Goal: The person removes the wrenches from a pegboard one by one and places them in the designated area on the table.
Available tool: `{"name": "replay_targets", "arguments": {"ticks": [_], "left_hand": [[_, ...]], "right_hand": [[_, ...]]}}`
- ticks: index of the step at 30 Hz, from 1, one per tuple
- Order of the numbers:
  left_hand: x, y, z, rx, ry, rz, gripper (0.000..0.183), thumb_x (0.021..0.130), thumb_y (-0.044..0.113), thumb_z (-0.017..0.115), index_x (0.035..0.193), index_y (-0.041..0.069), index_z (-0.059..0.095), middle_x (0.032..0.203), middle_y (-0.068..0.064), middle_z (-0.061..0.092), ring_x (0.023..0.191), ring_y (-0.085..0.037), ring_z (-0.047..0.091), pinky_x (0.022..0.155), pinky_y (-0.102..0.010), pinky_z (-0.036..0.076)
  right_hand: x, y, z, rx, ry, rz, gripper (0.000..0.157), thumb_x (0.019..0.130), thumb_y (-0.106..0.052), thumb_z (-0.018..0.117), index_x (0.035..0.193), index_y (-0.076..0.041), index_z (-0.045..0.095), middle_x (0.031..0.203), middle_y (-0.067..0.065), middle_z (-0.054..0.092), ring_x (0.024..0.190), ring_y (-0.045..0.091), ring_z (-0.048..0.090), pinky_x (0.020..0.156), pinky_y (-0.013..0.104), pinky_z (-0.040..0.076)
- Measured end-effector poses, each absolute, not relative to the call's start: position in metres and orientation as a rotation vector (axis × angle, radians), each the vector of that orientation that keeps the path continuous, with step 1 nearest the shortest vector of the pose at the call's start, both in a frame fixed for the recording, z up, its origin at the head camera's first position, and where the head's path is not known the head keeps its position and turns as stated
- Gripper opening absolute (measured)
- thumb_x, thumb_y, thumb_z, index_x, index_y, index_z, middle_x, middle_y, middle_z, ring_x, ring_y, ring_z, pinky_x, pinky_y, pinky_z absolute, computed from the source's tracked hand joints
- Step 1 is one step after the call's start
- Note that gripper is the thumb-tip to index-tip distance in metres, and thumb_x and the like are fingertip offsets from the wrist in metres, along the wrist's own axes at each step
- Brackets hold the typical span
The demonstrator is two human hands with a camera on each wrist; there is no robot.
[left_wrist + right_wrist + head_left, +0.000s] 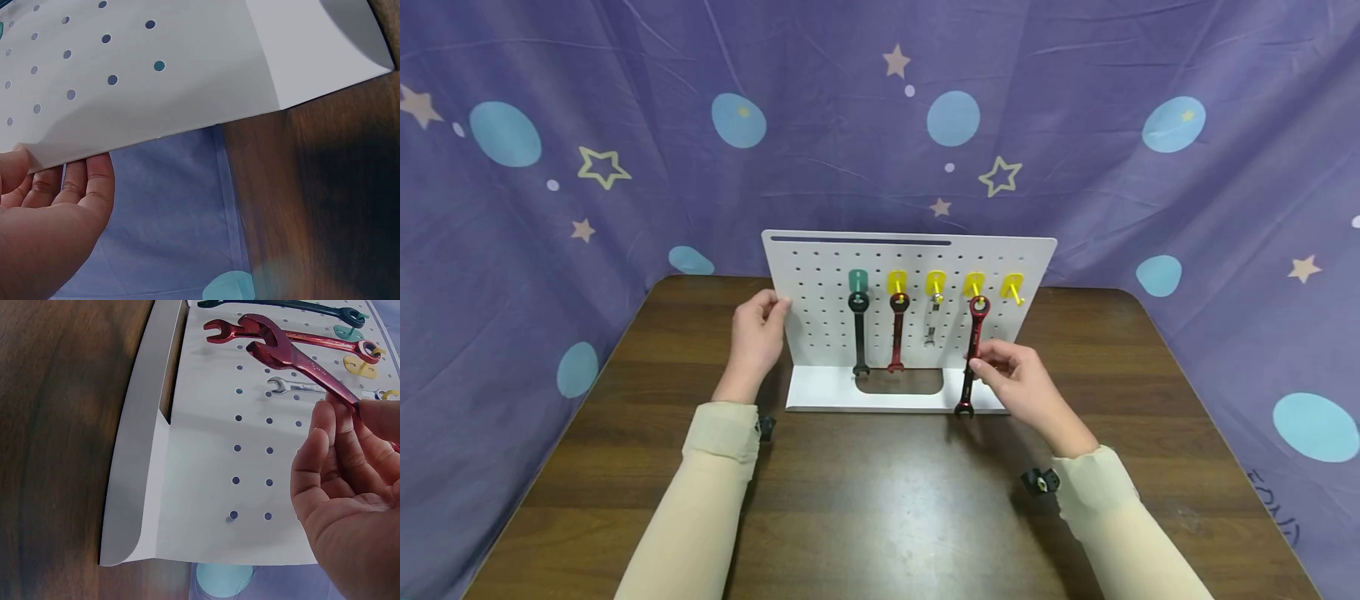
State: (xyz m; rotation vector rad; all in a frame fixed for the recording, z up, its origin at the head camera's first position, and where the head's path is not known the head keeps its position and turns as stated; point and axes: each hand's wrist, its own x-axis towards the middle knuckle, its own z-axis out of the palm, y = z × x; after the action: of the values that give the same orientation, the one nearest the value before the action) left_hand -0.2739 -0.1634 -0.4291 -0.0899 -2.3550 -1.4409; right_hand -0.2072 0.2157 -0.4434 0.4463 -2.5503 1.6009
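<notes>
My left hand pinches the left edge of a white pegboard, thumb in front and fingers behind, as the left wrist view shows. My right hand pinches the shaft of a red combination wrench. That wrench's ring end is at the fourth hook; whether the hook passes through it I cannot tell. Its open end points down, tilted toward me. To its left hang a small silver wrench, another red wrench and a dark wrench.
The rightmost yellow hook bears nothing. A green hook holds the dark wrench. The board's flat base, with a cutout, stands on a brown wooden table. Behind hangs a purple curtain with stars and dots.
</notes>
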Motion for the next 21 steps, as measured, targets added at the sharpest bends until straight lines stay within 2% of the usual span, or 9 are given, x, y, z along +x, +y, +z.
{"name": "replay_targets", "arguments": {"ticks": [5, 21], "left_hand": [[-0.2737, -0.1634, -0.4297, -0.090, -2.354, -1.436, 0.022, 0.106, 0.013, 0.056, 0.105, -0.006, 0.068, 0.080, -0.021, 0.062, 0.066, -0.022, 0.044, 0.057, -0.029, 0.036], [-0.2741, -0.1623, -0.4300, -0.072, -2.352, -1.433, 0.022, 0.106, 0.013, 0.056, 0.105, -0.005, 0.068, 0.086, -0.019, 0.067, 0.071, -0.024, 0.048, 0.060, -0.031, 0.039]], "right_hand": [[-0.2054, 0.2153, -0.4430, 0.428, -2.544, 1.611, 0.012, 0.098, -0.006, 0.068, 0.107, 0.001, 0.072, 0.093, 0.009, 0.071, 0.082, 0.030, 0.067, 0.070, 0.028, 0.052], [-0.2039, 0.2152, -0.4423, 0.426, -2.518, 1.661, 0.013, 0.098, -0.004, 0.067, 0.107, 0.003, 0.072, 0.091, 0.011, 0.071, 0.084, 0.044, 0.065, 0.069, 0.028, 0.052]]}}
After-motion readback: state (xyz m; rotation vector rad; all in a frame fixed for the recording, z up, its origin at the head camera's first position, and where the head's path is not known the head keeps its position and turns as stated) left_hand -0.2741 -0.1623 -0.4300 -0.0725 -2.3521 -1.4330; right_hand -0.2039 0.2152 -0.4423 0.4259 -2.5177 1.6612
